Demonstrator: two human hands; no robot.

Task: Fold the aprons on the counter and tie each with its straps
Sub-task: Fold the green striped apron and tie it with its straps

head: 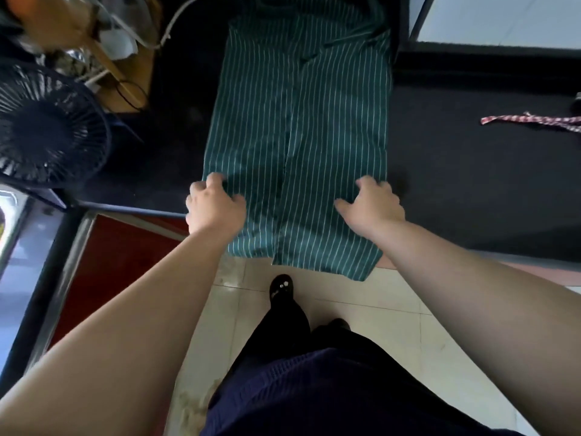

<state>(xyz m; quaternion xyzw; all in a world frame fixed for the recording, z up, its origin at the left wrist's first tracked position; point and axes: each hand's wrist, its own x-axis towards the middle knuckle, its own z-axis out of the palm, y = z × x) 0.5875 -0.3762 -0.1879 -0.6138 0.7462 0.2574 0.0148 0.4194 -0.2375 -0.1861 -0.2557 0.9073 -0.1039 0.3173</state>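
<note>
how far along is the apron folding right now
Done: the green striped apron lies on the counter with both long sides folded in to meet down the middle. In hand: the left hand grips its left edge, the right hand rests on its right side. Left: folding it up short and tying the straps; a red checked strap lies further right.

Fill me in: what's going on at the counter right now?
A person is working on a green striped apron spread on the dark counter. Its two sides look folded in to meet down the middle, and its near end hangs over the counter's edge. The left hand grips the apron's left edge; the right hand presses near its right edge. No straps are tied yet. A red checked strap lies off to the right.
</note>
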